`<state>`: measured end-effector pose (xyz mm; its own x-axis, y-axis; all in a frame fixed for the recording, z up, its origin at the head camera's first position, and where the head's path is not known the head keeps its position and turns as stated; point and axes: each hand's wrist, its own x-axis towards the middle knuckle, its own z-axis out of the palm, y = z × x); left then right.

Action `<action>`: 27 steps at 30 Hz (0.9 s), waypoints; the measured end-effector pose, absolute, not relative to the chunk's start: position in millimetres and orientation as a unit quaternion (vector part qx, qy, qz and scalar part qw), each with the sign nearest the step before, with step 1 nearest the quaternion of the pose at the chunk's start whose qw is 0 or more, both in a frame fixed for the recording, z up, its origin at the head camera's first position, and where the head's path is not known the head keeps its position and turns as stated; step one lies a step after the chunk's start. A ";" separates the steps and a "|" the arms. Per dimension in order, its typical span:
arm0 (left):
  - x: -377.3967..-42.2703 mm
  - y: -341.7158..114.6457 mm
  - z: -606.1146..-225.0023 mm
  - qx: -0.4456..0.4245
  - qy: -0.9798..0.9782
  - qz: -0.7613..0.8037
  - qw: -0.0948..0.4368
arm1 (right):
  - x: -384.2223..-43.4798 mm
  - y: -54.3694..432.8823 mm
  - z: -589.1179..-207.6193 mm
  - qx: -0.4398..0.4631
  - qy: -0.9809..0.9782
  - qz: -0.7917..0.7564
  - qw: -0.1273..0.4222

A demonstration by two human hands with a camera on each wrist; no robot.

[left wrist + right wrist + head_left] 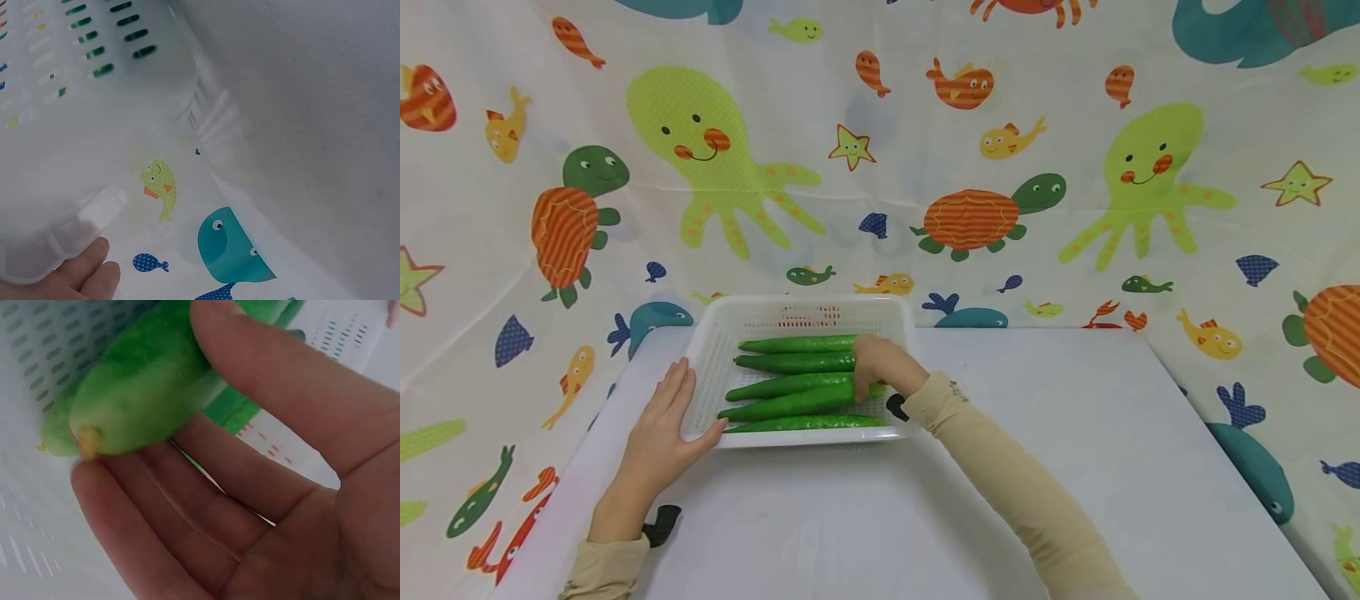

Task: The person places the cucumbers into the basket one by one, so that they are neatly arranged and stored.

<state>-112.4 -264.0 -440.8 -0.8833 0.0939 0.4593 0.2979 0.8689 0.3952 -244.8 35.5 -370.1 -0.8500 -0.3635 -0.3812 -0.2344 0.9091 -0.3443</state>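
A white perforated plastic basket (pixel 805 438) stands on the table with several long green cucumbers (pixel 797 362) lying side by side in it. My right hand (pixel 886 365) reaches over the basket's right part and grips one cucumber (pixel 797 403) near its end. Seen from the right wrist, the thumb lies on top of this cucumber (pixel 137 394) and the other fingers curl beneath, close to its yellowish tip. At the basket's left side, my left hand (pixel 658 437) rests with straight fingers along the outer wall and its thumb at the front corner.
The basket sits toward the back left of the white table (pixel 1037 400). Behind and around the table hangs a white cloth (pixel 910 150) printed with sea animals. A black wrist strap piece (pixel 662 525) shows by the left sleeve.
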 end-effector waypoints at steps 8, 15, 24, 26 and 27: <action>-110.9 -262.8 -441.5 -0.103 -0.943 -0.230 0.219 | -238.8 32.9 -378.4 -0.149 0.949 -0.110 0.255; -111.7 -262.0 -439.7 -0.103 -0.943 -0.229 0.217 | -238.7 33.8 -377.8 -0.141 0.946 -0.105 0.272; -111.7 -263.0 -440.1 -0.103 -0.943 -0.228 0.221 | -243.5 40.2 -364.7 -0.130 0.921 -0.144 0.337; -112.1 -263.4 -439.4 -0.106 -0.942 -0.228 0.221 | -243.6 42.0 -359.6 -0.144 0.922 -0.142 0.329; -112.2 -263.6 -439.1 -0.107 -0.942 -0.227 0.222 | -243.2 43.1 -356.7 -0.154 0.923 -0.137 0.324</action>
